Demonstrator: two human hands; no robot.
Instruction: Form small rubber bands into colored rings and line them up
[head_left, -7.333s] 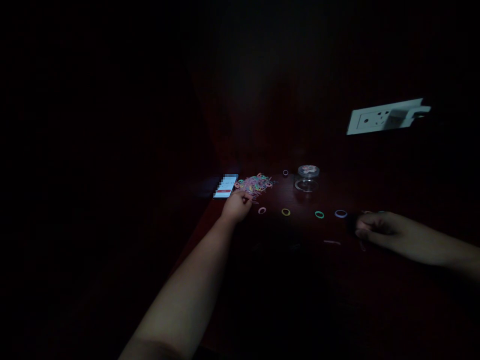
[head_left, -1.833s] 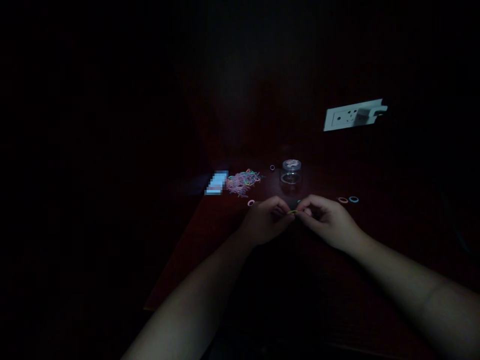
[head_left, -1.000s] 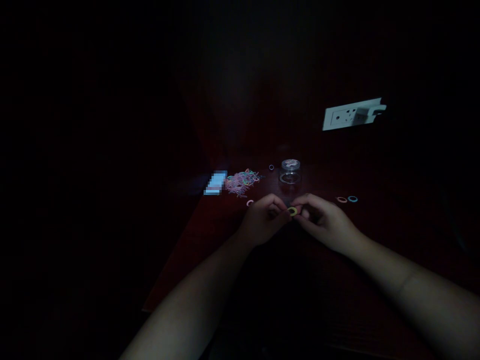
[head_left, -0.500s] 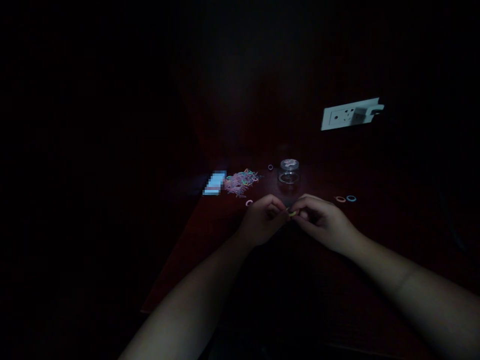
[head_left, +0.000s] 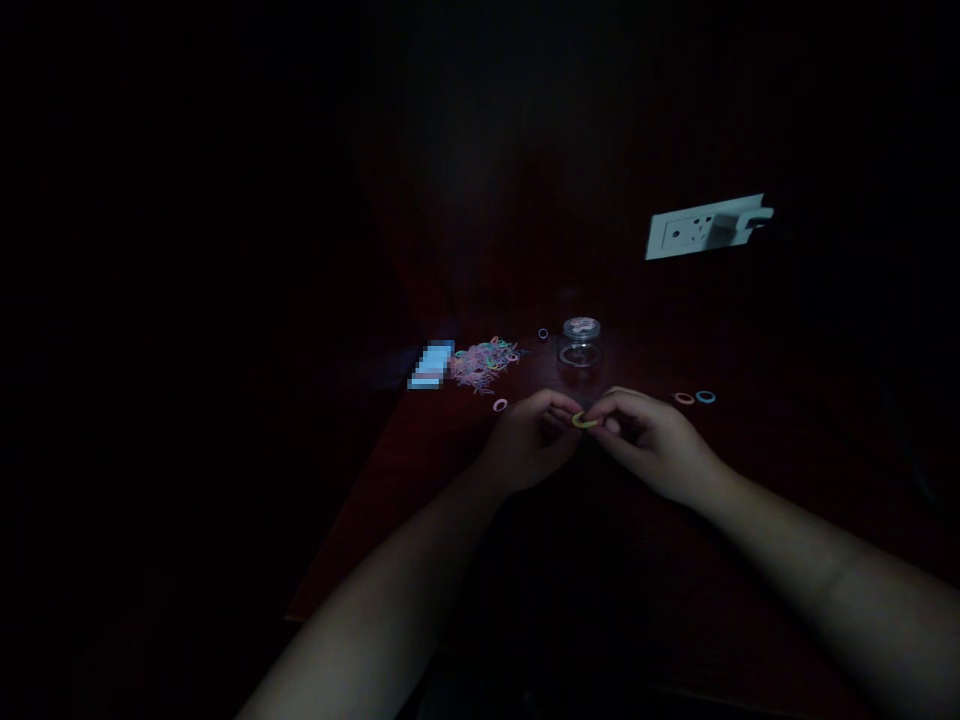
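Thumb and fingers of my right hand pinch a small yellow hair tie, a ring-shaped band. From the other side, my left hand also closes its fingertips on the band. Both hands are just above the dark red table, in front of a clear lidded jar. Left of the jar lies a tangled pile of colourful small bands. A single pink ring-shaped band rests close to my left hand.
A lit phone-like screen, blurred out, lies beside the pile near the table's left edge. An orange band and a blue band lie to the right. A wall socket holds a plug. One small ring sits behind. Surroundings are very dark.
The yellow hair tie shows more between my fingertips, now as an open curve. My left fingertips have shifted slightly; both hands stay in nearly the same place.
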